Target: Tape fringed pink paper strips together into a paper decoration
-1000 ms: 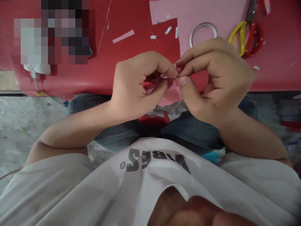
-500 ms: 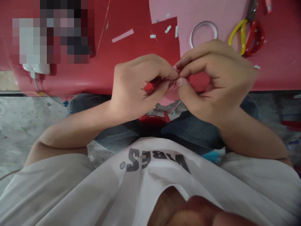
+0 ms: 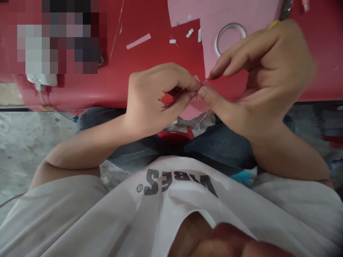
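Note:
My left hand [image 3: 154, 94] is closed in a pinch, thumb against forefinger, on a small piece of pink paper [image 3: 198, 103]. Part of that paper hangs below the fingertips, and a bit of it shows above them. My right hand [image 3: 276, 75] has its fingers spread away from its thumb. Its thumb tip touches the paper right beside the left fingertips, while the fingers hover over the table edge with nothing between them. How the paper is folded at the pinch is too small to make out.
Pink sheets [image 3: 184, 12] lie on the red table [image 3: 150, 18], with a roll of tape [image 3: 216, 41] on one. White scraps [image 3: 189, 33] and a pink strip [image 3: 138, 41] are scattered nearby. Pliers [image 3: 286, 9] are partly hidden behind my right hand. A white plug [image 3: 49, 79] with a cable sits left.
My right hand has opened: its fingers have lifted up and away to the right from the pinch, leaving the thumb at the paper. My left hand has barely moved and keeps its pinch.

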Tool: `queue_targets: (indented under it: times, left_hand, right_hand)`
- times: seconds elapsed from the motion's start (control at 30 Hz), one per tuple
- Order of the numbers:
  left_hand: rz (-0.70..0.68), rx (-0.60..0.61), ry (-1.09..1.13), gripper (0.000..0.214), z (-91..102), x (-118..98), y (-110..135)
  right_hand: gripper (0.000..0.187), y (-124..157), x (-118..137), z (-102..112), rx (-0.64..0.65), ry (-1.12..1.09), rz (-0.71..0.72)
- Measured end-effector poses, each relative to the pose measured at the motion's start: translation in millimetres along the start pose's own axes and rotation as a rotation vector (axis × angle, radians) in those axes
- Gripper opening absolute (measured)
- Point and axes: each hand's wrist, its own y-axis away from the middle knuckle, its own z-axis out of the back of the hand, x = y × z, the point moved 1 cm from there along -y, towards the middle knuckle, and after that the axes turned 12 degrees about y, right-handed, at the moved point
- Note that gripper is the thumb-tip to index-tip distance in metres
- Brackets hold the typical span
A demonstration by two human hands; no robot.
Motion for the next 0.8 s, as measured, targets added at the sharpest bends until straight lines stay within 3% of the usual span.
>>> queue_targets:
  times: [0.1, 0.2, 0.3, 0.4, 0.5, 0.6, 0.8]
  left_hand:
    - [0.098, 0.009, 0.012, 0.019, 0.4, -2.3, 0.6]
    - [0.171, 0.026, -0.001, 0.02, -0.5, -7.2, 0.2]
    - [0.202, -0.049, -0.017, 0.02, -3.0, -8.3, 0.8]
    - [0.151, -0.089, -0.011, 0.015, -6.0, -2.8, 3.3]
    - [0.078, -0.101, 0.027, 0.006, -7.0, 3.7, 5.7]
    - [0.079, -0.116, 0.044, 0.009, -5.5, 4.8, 5.9]
    - [0.116, -0.101, 0.096, 0.018, -3.4, 1.4, 3.1]
  right_hand:
    - [0.02, 1.1, -2.4, -0.2, -0.061, 0.114, 0.161]
    - [0.008, 2.3, -3.4, 0.0, -0.044, 0.152, 0.187]
    - [0.022, 2.2, -4.5, 0.4, -0.07, 0.152, 0.235]
    - [0.038, 2.4, -7.6, -2.3, -0.114, 0.256, 0.337]
    - [0.027, 4.3, -10.4, -6.4, -0.206, 0.366, 0.421]
    - [0.015, 6.3, -9.5, -9.0, -0.237, 0.382, 0.406]
    - [0.009, 7.2, 0.1, -7.9, -0.148, 0.349, 0.295]
